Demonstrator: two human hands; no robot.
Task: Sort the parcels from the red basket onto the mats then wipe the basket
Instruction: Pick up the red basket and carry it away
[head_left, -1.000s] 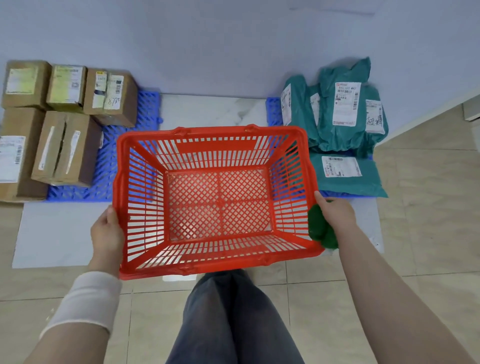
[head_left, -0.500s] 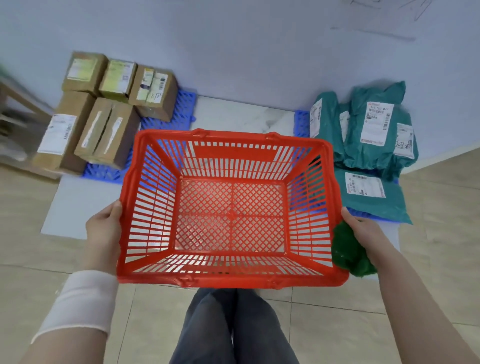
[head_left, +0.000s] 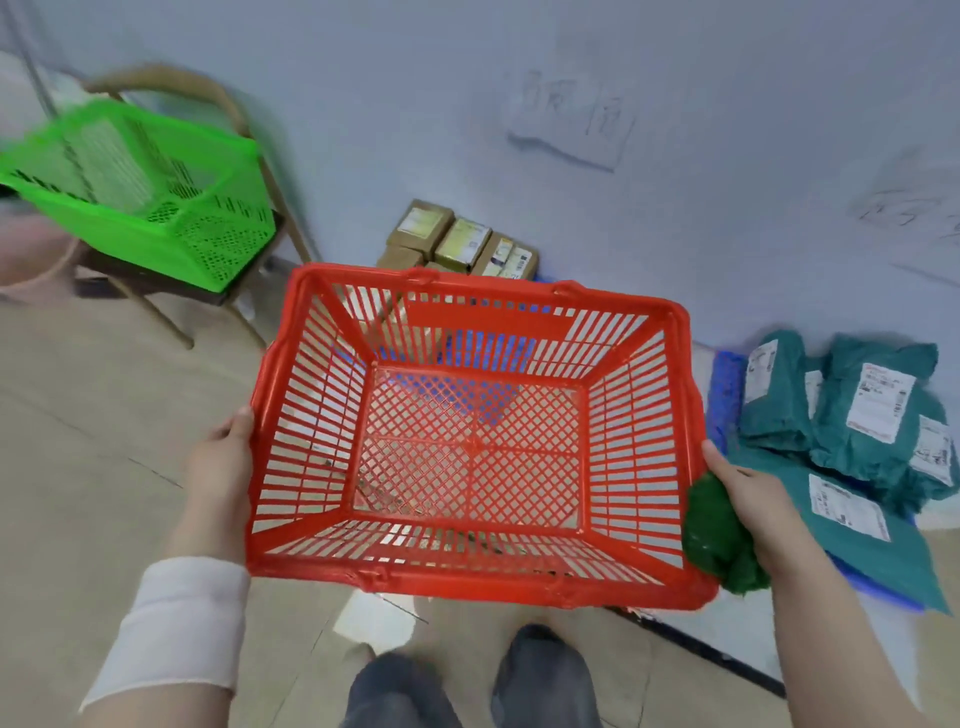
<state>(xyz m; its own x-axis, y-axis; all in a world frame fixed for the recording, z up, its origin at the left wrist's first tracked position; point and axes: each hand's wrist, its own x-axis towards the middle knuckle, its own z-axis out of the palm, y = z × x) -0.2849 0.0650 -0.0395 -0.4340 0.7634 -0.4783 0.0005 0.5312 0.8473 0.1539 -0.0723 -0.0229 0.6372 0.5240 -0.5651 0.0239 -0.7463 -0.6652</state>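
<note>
I hold an empty red basket (head_left: 470, 582) up in front of me, above the floor. My left hand (head_left: 221, 462) grips its left rim. My right hand (head_left: 753, 493) grips the right rim and also holds a crumpled green cloth (head_left: 719, 540) against the basket's outer wall. Brown cardboard parcels (head_left: 462, 244) lie beyond the basket on a blue mat (head_left: 478, 348), seen partly through the slats. Teal mailer bags (head_left: 852, 431) with white labels are piled on another blue mat (head_left: 724, 395) at the right.
A green basket (head_left: 140, 192) sits on a folding chair (head_left: 171, 291) at the upper left. The pale wall (head_left: 571, 130) runs behind everything. My legs and shoes (head_left: 467, 686) show below the basket on the tiled floor.
The view has swung left and up while I lift the red basket; the green basket and chair have come into sight. Both hands keep their grip on the rims.
</note>
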